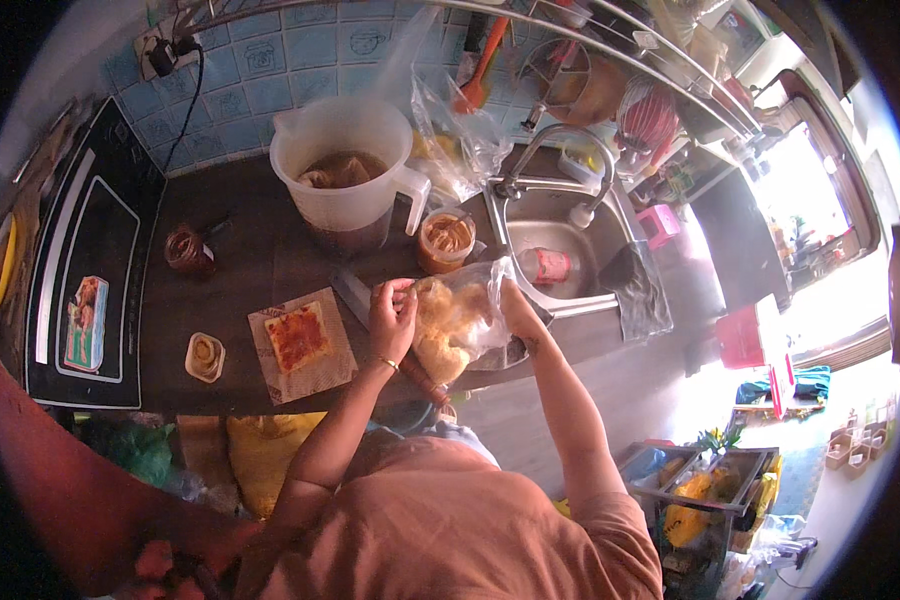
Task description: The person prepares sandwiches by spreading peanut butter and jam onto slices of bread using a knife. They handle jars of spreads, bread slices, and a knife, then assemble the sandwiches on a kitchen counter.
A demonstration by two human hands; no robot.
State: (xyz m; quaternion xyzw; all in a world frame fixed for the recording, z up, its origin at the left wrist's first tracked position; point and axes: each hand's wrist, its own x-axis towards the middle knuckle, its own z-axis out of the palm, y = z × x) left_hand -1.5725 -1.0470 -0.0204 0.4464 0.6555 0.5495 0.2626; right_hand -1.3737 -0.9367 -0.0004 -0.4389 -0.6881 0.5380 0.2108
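Note:
My left hand (392, 319) pinches the left side of a clear plastic bag (450, 322) that holds a tan, fluffy food. At the bag's right side is my right hand (517, 307), its fingers partly hidden by the plastic. Left of the hands, a square slice of bread (298, 337) spread with red sauce lies on a sheet of printed paper (337, 373). Behind the bag stands an open tub of orange-brown spread (447, 238). A knife blade (351, 292) lies on the counter, partly under my left hand. A small square cup (205, 357) sits left of the paper.
A large plastic measuring jug (345, 195) with brown contents stands at the back, near a jar of red sauce (189, 251). To the right is a steel sink (555, 247) with a labelled container in it and a dark cloth (637, 292) over its edge. A black appliance (90, 285) borders the left.

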